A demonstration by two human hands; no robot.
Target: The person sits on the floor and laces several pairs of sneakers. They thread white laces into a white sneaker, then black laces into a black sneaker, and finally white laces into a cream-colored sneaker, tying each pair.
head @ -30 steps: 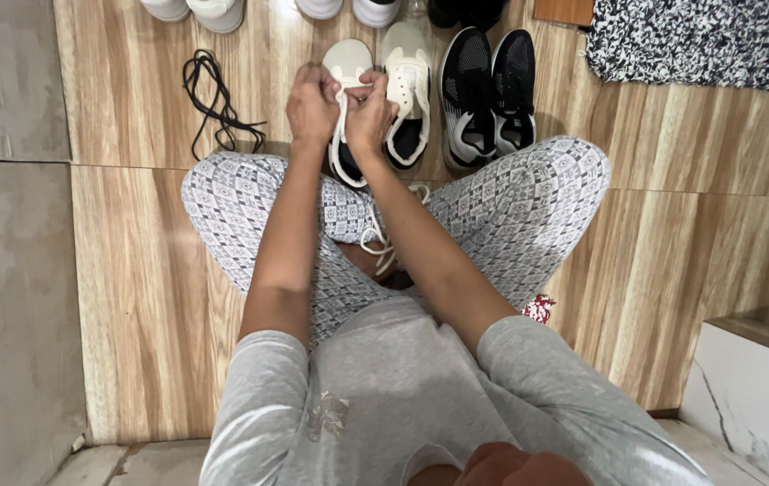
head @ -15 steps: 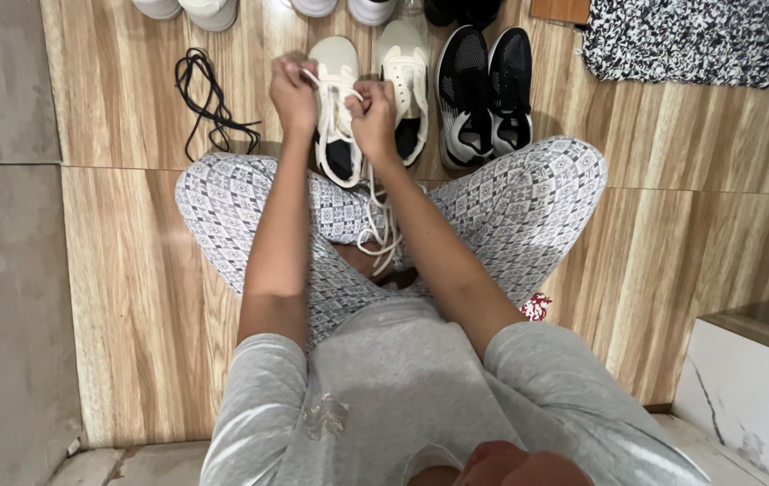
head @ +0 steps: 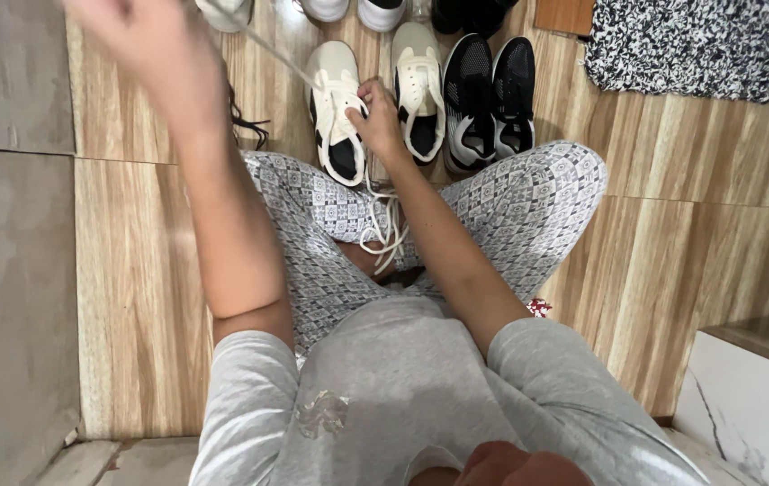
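The person sits cross-legged on a wood-look floor (head: 672, 243), seen from above. The right hand (head: 375, 112) rests on the cream sneaker (head: 337, 108) that stands just beyond the knees; its grip is clenched, fingers pinching the white lace (head: 272, 49) at the eyelets on the shoe's upper. From that pinch the lace runs taut, up and away to the left, to the left hand (head: 146, 40), which is raised high and blurred; its grip looks closed around the lace's far end, though the blur hides the fingers.

Below the right hand's grip, toward the body, the loose remainder of the lace lies in loops (head: 384, 229) on the lap, between the patterned trouser legs (head: 528, 193). Just right of that grip stands the second cream sneaker (head: 418, 81), side by side with the first and close enough that they may touch. Further right sits a pair of black mesh sneakers (head: 490, 94) with white soles. Beyond the grip, at the top edge, the toes of other white shoes (head: 353, 9) show. A black lace (head: 245, 121) lies on the floor behind the left forearm, mostly hidden. Far right of both hands, a black-and-white speckled mat (head: 690, 45) lies on the floor.
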